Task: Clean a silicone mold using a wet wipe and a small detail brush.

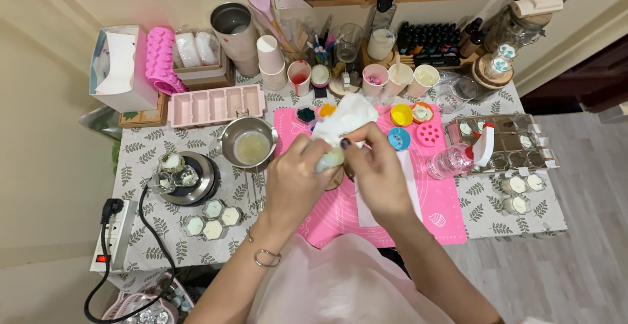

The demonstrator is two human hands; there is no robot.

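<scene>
— Head view: what are the hands doing?
— Both meet above the pink mat [432, 206]. The left hand [294, 180] is closed around a small pale rounded object [330, 159]; the right hand [379, 173] pinches a crumpled white tissue [347, 118] against its top
— What's close by?
— A small metal pot [248, 142] of pale liquid just left of the hands, a clear spray bottle [458, 159] lying to the right
</scene>
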